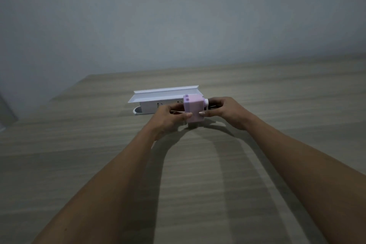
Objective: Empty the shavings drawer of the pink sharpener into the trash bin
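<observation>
A pink box-shaped sharpener (193, 109) with a white crank hub on its right end is lifted slightly above the wooden table (99, 154). My left hand (170, 119) grips its left side, thumb laid across the front. My right hand (225, 112) holds its right side, thumb on the front face and fingers around the crank end. The bottom of the sharpener is partly hidden by my left fingers, so I cannot tell whether the drawer is in or out. No trash bin is in view.
Just behind the sharpener lies a long white box-like object (156, 103) with an open flap along its top; a rounded white piece (137, 110) sticks out at its left end. A grey wall rises behind the table's far edge.
</observation>
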### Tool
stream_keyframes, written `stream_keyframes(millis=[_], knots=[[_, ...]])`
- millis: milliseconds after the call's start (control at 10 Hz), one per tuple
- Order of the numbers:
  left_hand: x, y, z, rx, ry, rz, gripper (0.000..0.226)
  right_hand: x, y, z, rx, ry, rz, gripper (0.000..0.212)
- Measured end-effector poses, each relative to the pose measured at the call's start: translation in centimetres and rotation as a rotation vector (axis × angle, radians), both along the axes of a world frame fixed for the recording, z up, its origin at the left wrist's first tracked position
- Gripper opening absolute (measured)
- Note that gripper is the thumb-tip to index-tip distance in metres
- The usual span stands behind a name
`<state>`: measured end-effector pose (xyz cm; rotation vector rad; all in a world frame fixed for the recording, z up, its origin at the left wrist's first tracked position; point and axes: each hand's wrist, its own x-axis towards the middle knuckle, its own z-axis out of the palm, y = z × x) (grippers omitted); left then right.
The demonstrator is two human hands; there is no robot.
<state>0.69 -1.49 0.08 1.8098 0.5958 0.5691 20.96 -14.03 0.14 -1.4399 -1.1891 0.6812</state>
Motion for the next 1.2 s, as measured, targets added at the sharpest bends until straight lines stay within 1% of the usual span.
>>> stream_keyframes(millis=[100, 200, 500, 700, 900, 1000, 1100, 1200], knots=[[0.9, 1.3, -0.7, 0.01, 0.001, 0.016, 0.05, 0.7, 1.5, -0.8, 0.003, 0.022, 0.002, 0.042], [1.6, 2.2, -1.2, 0.017, -0.001, 0.022, 0.047, 1.2, 2.7, -1.8, -0.009, 0.096, 0.014, 0.042], [3.3, 4.0, -2.5, -0.021, -0.013, 0.058, 0.047, 2.1, 4.0, -2.4, -0.018, 0.094, 0.004, 0.041], [3.6, 4.3, -2.2, -0.003, 0.006, 0.066, 0.051, 2.1, 4.3, -2.1, -0.029, 0.089, -0.012, 0.042], [2.9, 3.1, -1.1, 0.032, 0.033, 0.082, 0.054, 1.0, 3.2, -1.6, -0.037, 0.053, -0.098, 0.044], [1.4, 1.5, -0.1, 0.009, 0.054, 0.142, 0.064, 0.1, 1.7, -0.5, -0.078, -0.053, -0.208, 0.057], [-0.3, 0.4, 0.7, 0.034, 0.05, 0.195, 0.068, -0.8, 0.2, 0.5, -0.081, -0.061, -0.273, 0.076], [-2.5, -1.8, 2.0, 0.059, 0.063, 0.243, 0.067, -3.2, -2.7, 2.1, -0.114, -0.1, -0.316, 0.072]])
